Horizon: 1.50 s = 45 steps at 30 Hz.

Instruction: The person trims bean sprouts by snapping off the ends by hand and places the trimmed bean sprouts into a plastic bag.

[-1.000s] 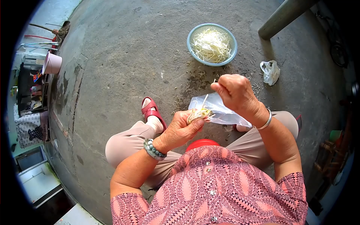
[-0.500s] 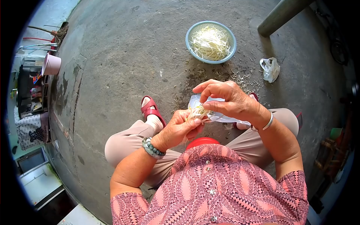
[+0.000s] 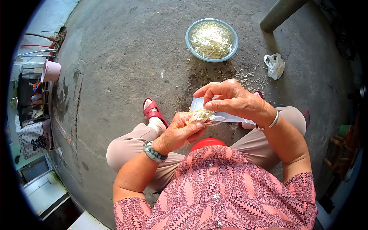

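My left hand (image 3: pixel 180 130) is closed around a small bunch of bean sprouts (image 3: pixel 202 116), their pale stems sticking out past the thumb. Just above the bunch, my right hand (image 3: pixel 234 100) has its thumb and index finger brought together at the sprouts; whatever is between the tips is too small to make out. Under both hands lies a white plastic bag (image 3: pixel 230 118), partly hidden by them. Farther out on the floor, a light blue colander (image 3: pixel 188 43) holds a heap of bean sprouts (image 3: pixel 211 43).
Sprout scraps (image 3: pixel 250 79) are strewn over the concrete floor (image 3: pixel 119 65). A knotted white bag (image 3: pixel 274 66) lies right of the colander, near a round post (image 3: pixel 281 16). A pink bucket (image 3: pixel 51 71) stands at left. Something red (image 3: pixel 208 143) shows between my legs.
The right thumb and index finger have drawn closer together over the bunch. The left hand keeps its hold on the sprouts. The whole view has shifted slightly.
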### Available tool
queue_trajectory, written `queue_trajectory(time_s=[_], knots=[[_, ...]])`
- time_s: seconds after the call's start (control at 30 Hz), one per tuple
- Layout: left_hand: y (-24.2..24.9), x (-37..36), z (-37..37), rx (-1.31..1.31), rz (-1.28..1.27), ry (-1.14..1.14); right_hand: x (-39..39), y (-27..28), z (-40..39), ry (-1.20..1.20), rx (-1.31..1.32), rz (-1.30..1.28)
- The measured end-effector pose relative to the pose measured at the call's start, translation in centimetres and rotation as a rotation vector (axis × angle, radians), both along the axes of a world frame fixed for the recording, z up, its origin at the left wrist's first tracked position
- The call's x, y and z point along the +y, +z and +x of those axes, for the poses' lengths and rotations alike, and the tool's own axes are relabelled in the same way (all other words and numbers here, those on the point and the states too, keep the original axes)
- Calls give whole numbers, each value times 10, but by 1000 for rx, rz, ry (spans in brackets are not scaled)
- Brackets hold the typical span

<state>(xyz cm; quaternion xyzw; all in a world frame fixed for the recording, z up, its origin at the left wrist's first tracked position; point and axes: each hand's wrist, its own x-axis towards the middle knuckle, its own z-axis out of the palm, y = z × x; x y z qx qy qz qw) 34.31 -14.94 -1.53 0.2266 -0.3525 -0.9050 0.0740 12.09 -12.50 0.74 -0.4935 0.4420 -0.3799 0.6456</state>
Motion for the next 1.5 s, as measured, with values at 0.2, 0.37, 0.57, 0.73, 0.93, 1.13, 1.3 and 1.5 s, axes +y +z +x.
queue_trajectory(time_s=[0.2,0.37,0.57,0.73,0.93,1.13,1.3,1.5], knots=[[-4,1,-1,6,-59,2,3,-7,3,-41,65,-73],[-7,1,-1,-24,-143,-26,2,-6,3,-20,228,-232],[-8,2,-2,-27,-113,4,0,-1,4,-110,168,-267],[-2,2,-2,-74,-66,8,-1,-2,-2,-176,-36,-86],[-5,1,0,-28,-45,8,2,1,-1,-180,-80,32],[-4,1,1,-33,-50,13,3,1,-6,-214,124,-37],[-4,1,0,-43,-80,6,6,4,-2,-124,233,-98],[-3,1,-3,-79,-116,-22,9,-4,2,-39,438,-438]])
